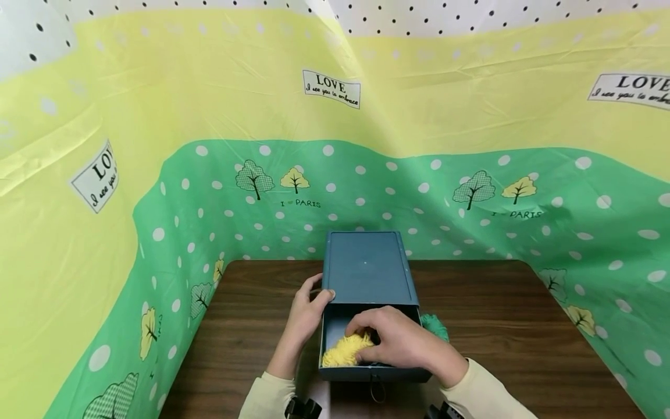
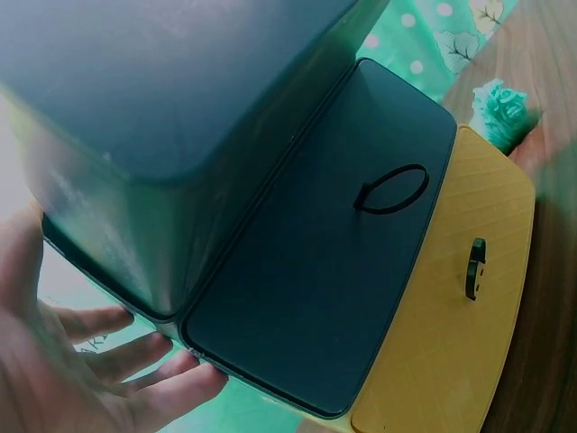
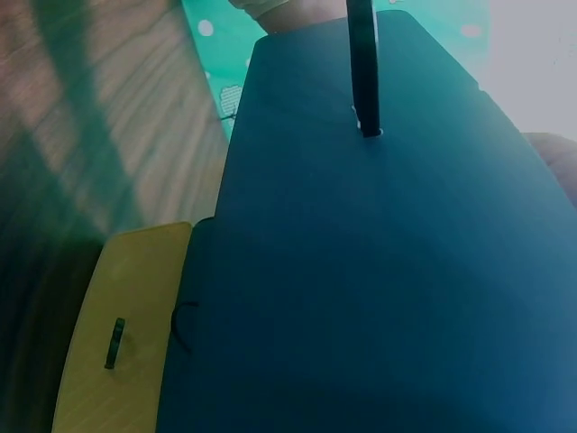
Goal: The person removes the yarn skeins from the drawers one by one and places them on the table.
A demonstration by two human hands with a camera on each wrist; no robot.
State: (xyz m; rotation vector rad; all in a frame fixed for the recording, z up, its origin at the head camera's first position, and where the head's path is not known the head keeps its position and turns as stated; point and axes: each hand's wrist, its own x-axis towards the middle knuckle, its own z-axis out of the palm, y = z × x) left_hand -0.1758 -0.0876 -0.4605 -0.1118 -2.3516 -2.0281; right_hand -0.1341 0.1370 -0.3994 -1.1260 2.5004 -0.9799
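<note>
The right hand (image 1: 403, 343) is inside the open drawer (image 1: 335, 334) of a dark blue box (image 1: 366, 270). Its fingers are curled over a yellow yarn ball (image 1: 342, 351) that lies in the left part of the drawer, and the fingertips press on top of the yarn, so the hand grips it. The ball is under and just to the left of this hand, near the front wall of the drawer.

The left hand (image 1: 309, 311) is on the left side of the box, at the corner where the drawer comes out. The thumb lies on the top edge and the fingers rest against the side wall; in the left wrist view the fingers (image 2: 135, 361) are quite straight and spread, so this hand is open and only touches the box.

A green yarn ball (image 1: 435, 326) lies on the table (image 1: 523, 326) just to the right of the right hand, outside the drawer and beside the box. A black loop handle (image 1: 376, 389) hangs from the drawer front, below the right hand. In the wrist views a yellow drawer front (image 2: 442, 334) with its own small handle shows lower down on the box
</note>
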